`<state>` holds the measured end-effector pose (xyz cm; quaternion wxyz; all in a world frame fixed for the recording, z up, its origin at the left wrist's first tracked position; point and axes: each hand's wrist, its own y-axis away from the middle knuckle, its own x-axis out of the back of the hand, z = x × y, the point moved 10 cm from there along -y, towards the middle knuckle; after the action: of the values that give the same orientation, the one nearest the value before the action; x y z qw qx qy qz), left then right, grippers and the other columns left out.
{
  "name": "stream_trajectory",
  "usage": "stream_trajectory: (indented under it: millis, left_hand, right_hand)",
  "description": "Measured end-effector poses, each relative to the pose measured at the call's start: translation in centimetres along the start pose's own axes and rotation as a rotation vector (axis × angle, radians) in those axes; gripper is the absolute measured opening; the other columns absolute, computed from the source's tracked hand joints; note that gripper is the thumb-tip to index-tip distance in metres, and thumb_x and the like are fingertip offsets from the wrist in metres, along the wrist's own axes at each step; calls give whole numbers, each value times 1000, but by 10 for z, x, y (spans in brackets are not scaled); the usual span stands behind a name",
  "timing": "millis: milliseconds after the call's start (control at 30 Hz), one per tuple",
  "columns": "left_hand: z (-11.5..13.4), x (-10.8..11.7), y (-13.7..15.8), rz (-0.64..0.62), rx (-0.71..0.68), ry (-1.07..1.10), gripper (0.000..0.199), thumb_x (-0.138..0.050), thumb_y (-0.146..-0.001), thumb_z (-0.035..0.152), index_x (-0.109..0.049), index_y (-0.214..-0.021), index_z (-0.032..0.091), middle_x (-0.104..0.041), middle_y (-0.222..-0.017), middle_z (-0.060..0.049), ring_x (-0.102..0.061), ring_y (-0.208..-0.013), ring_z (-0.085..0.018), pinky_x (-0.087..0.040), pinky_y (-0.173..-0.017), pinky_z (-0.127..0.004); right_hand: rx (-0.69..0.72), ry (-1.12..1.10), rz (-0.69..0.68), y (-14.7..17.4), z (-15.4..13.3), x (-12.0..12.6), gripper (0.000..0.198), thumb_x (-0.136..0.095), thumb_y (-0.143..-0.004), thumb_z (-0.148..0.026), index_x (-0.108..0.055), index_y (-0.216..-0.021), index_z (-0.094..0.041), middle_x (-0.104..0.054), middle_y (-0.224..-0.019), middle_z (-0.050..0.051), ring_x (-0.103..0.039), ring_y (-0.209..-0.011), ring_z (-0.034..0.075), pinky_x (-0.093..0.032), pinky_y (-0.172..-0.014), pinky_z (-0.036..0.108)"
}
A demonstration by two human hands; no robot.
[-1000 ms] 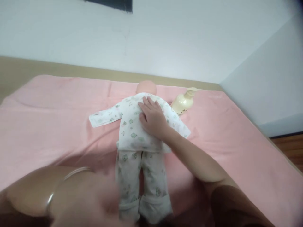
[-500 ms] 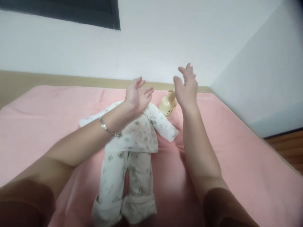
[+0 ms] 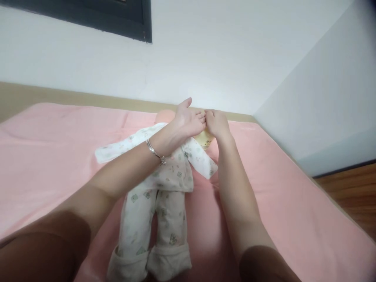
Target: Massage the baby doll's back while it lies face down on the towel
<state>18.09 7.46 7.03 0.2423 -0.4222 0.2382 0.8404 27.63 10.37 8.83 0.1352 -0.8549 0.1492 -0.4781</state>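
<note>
My left hand (image 3: 190, 120) is open, palm up, with its fingertips close to my right hand. My right hand (image 3: 216, 123) is closed over the top of a pump bottle (image 3: 205, 140) with pale yellow contents; the hands hide its pump head. Under my left forearm lies a white printed baby top (image 3: 176, 172), its sleeves spread out. Below it are matching baby trousers (image 3: 170, 223) with turned-up cuffs. A rounded peach-coloured shape (image 3: 164, 116) shows at the top's neck, mostly behind my left hand.
The clothes and bottle rest on a pink sheet (image 3: 282, 188) over a bed or table with a tan edge (image 3: 117, 100). A white wall (image 3: 205, 51) rises behind, with another at the right. A dark frame (image 3: 126, 23) hangs upper left; wooden floor (image 3: 349, 196) shows at right.
My right hand has come down and left from above the bottle and closed over its top. My left hand has moved right, its open palm now beside the bottle.
</note>
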Motion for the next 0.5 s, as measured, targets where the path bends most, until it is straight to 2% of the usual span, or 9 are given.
stream_trajectory:
  millis: [133, 267, 367, 500]
  left_hand:
    - [0, 5, -3, 43, 6, 0, 82, -33, -100, 51, -10, -168, 10, -42, -163, -20, -46, -152, -29, -52, -116, -38]
    - [4, 13, -12, 109, -92, -38, 76, -37, -101, 48, -22, -165, 9, -51, -155, -21, -53, -146, -30, -55, -111, -35]
    - [3, 17, -18, 102, -145, -77, 74, -41, -101, 46, -29, -162, 6, -54, -152, -21, -54, -144, -28, -54, -113, -32]
    - [7, 22, -21, 77, -209, -115, 72, -45, -101, 45, -30, -162, 10, -52, -155, -21, -51, -146, -28, -52, -114, -33]
  right_hand:
    - [-96, 68, -70, -4, 5, -6, 34, -31, -93, -25, -58, -73, -21, -75, -93, 14, -65, -85, 26, -52, -82, 39]
    - [-124, 174, -138, -8, 1, -6, 34, -34, -94, -22, -65, -82, -18, -76, -100, 19, -69, -88, 30, -54, -83, 40]
    - [-152, 233, -192, -11, 1, -7, 35, -35, -96, -24, -68, -90, -15, -76, -105, 21, -71, -93, 32, -55, -83, 41]
    - [-73, 244, -190, -17, -7, -10, 37, -36, -97, -26, -70, -91, -14, -76, -103, 22, -72, -97, 35, -55, -86, 45]
